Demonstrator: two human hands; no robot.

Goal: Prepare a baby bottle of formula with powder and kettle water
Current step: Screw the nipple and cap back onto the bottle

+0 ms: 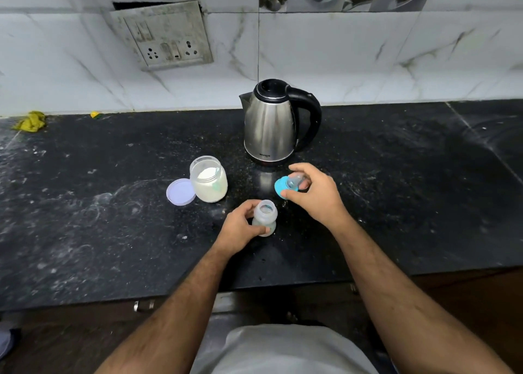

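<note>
A small clear baby bottle (264, 216) stands upright and uncapped on the black counter (113, 203), with my left hand (240, 226) wrapped around its left side. My right hand (311, 192) holds the bottle's blue ring with its clear teat cap (287, 185) just above the counter, to the right of the bottle. An open clear jar of white formula powder (209, 178) stands to the left, with what looks like a scoop inside. Its pale lilac lid (180, 191) lies beside it. A steel kettle (270, 124) with a black handle stands behind, lid shut.
A wall socket panel (167, 36) hangs loose on the tiled wall. A yellow cloth (30, 121) and a small yellow-green sponge (95, 115) lie at the back left. The counter's front edge runs just below my forearms, with drawer handles (144, 305) under it.
</note>
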